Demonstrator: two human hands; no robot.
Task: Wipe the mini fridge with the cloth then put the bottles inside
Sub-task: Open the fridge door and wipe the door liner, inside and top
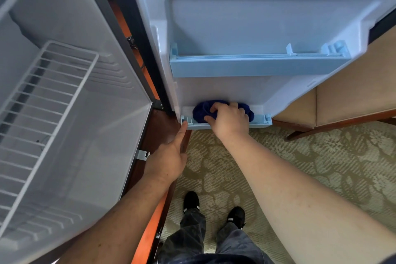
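At 12 o'clock, lower door shelf (260, 119) | our right hand (228, 120) gripped cloth (200, 110), wiping: step 1 | left hand (169, 157) flat, holding nothing | next we likely needed bottles, unseen.

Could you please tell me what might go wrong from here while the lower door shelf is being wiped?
1. The right hand bunches the blue cloth inside the lower door shelf; hard pressure might pop it loose.
2. The left hand only touches the shelf's corner without gripping, so the open door may swing away.
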